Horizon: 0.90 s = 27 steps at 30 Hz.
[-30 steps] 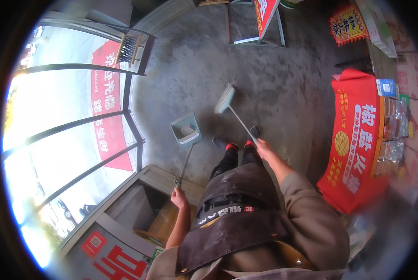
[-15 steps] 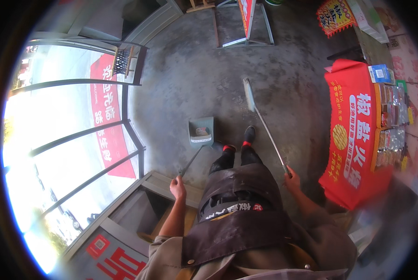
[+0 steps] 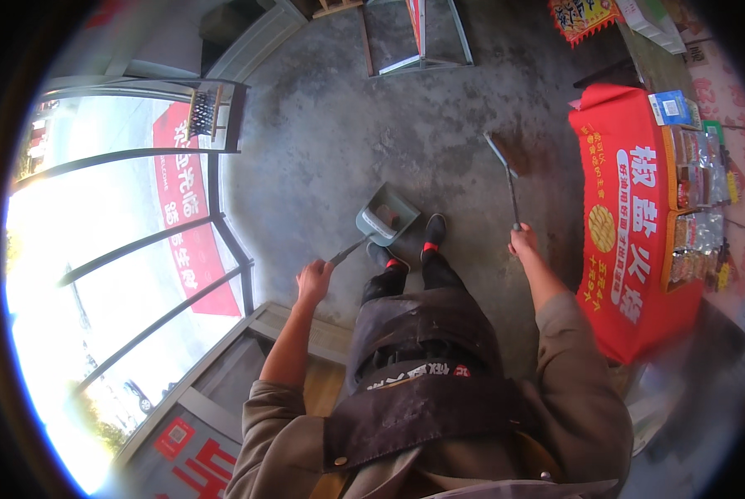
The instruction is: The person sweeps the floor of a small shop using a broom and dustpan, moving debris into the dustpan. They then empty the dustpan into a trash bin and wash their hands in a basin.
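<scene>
My left hand (image 3: 313, 281) is closed round the end of a dustpan's handle. The grey-green dustpan (image 3: 402, 202) sits just ahead of my feet, its mouth facing away to the upper right, with a small brownish thing (image 3: 388, 215) lying in it that I cannot make out. Out to the right, my right hand (image 3: 522, 239) grips the top of a long-handled broom (image 3: 512, 187). The broom's pale head slants over the concrete floor, well apart from the dustpan; whether its bristles touch the floor I cannot tell.
Concrete floor (image 3: 339, 125) spreads ahead of my shoes (image 3: 435, 226). A table with a red printed cloth (image 3: 605, 224) and packaged goods (image 3: 697, 179) stands on the right. Glass panes in dark frames (image 3: 173, 152) line the left. A metal sign frame (image 3: 422, 63) stands at the far end.
The broom has swung up and to the right, my right hand moving forward with it. The dustpan has shifted right and turned, its mouth now slanting to the upper right. My left hand has moved forward.
</scene>
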Each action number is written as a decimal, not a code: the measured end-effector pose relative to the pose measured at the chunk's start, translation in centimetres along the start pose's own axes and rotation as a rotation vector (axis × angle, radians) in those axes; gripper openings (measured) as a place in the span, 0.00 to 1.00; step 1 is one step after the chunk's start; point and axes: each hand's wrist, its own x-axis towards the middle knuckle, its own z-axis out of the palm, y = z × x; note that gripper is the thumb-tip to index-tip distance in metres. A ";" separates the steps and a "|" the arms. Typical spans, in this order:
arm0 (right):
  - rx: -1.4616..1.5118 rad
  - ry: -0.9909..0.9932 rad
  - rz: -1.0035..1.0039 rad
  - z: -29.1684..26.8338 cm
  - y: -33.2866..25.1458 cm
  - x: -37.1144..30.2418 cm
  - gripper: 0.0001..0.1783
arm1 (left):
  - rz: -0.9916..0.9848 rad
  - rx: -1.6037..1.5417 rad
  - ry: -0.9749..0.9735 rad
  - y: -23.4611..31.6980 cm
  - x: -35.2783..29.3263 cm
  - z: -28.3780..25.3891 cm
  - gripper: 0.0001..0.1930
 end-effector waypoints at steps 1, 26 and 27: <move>0.274 -0.056 0.225 0.8 -0.4 1.0 0.25 | -0.015 -0.011 -0.024 0.6 0.1 -0.1 0.21; 0.110 -0.547 0.127 3.6 2.2 -23.2 0.27 | 0.032 -0.028 -0.095 -6.2 -2.8 1.2 0.22; 0.116 -0.519 0.104 3.6 2.3 -22.5 0.27 | 0.052 -0.032 -0.060 -6.7 -3.2 1.0 0.22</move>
